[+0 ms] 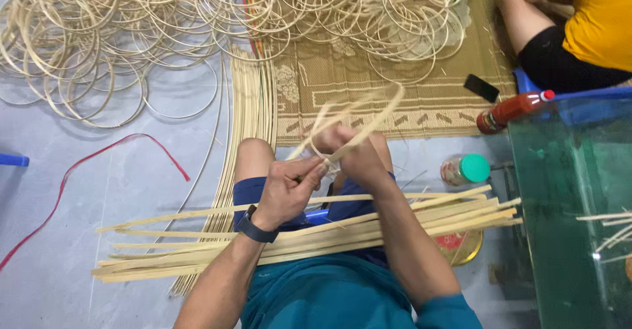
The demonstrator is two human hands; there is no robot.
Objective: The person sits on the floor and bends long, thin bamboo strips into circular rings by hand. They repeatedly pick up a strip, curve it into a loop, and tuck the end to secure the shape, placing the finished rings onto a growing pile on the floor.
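Your left hand (pixel 288 187) and right hand (pixel 355 158) both pinch one thin pale bamboo strip (pixel 368 115) | strip bends up-right, away from you | right hand nearer its loop

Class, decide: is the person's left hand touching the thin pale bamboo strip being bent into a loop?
Touching. The head view shows the left hand pinching the thin pale bamboo strip beside the right hand.

Left hand (pixel 288 189) and right hand (pixel 354 154) meet above the knees, fingers pinched shut; forearms converge.
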